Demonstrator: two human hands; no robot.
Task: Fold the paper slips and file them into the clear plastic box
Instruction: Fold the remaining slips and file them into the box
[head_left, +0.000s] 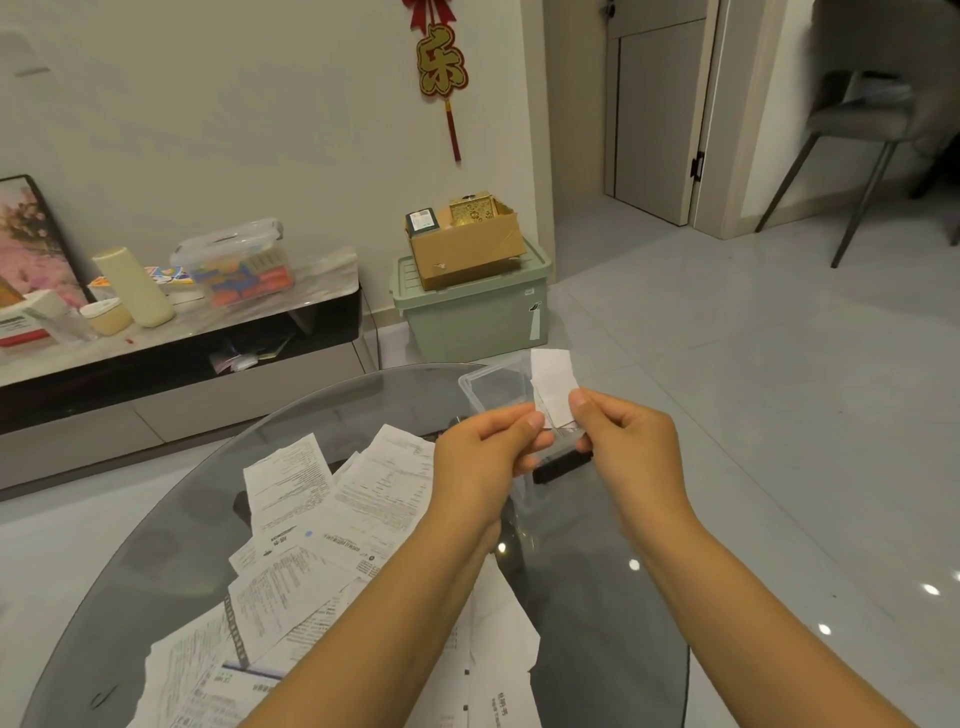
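Note:
A small white paper slip (554, 384) stands upright between my two hands, held above the round glass table. My left hand (488, 452) pinches its lower left edge and my right hand (623, 436) pinches its lower right edge. Right behind the slip stands the clear plastic box (491, 387), open at the top near the table's far edge; my hands hide its lower part. A loose pile of printed paper slips (332, 519) lies spread over the table to the left and under my forearms.
The glass table (171, 535) curves away at left and right. Beyond it are a low dark TV bench (182, 332) with bottles and a plastic case, a green storage bin (470, 306) carrying a cardboard box, and a grey chair (872, 130) at the far right.

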